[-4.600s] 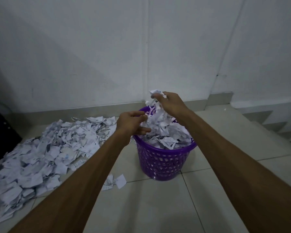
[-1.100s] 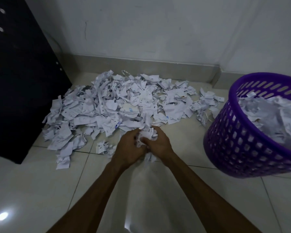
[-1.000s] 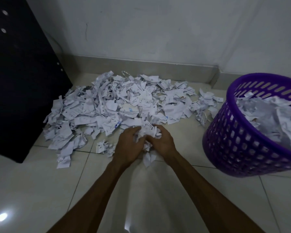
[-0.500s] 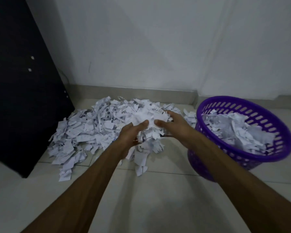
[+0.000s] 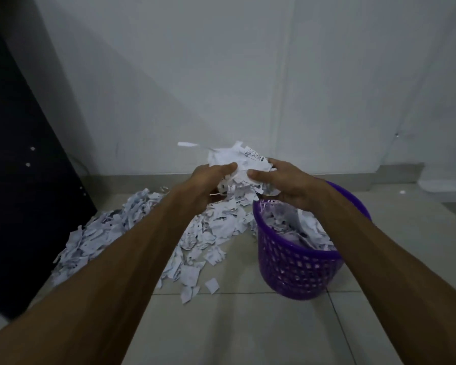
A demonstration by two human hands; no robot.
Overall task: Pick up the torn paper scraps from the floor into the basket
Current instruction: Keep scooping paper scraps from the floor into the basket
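Observation:
A bunch of white torn paper scraps (image 5: pixel 241 164) is pressed between my left hand (image 5: pixel 208 187) and my right hand (image 5: pixel 287 184), raised above the floor at the left rim of the purple basket (image 5: pixel 295 270). The basket stands on the tiles at right, holding a heap of scraps (image 5: pixel 295 225). A wide pile of scraps (image 5: pixel 132 233) lies on the floor to its left. A few loose pieces (image 5: pixel 195 285) lie nearer me.
A dark cabinet (image 5: pixel 18 180) stands along the left, touching the pile's edge. A white wall (image 5: pixel 221 75) with a grey skirting runs behind. A low step (image 5: pixel 443 188) rises at the far right. Pale floor tiles (image 5: pixel 234 330) stretch toward me.
Both hands gathered scraps from the pile's near edge, lifted the bunch and carried it right and up to the basket's rim. A few pieces dropped on the way.

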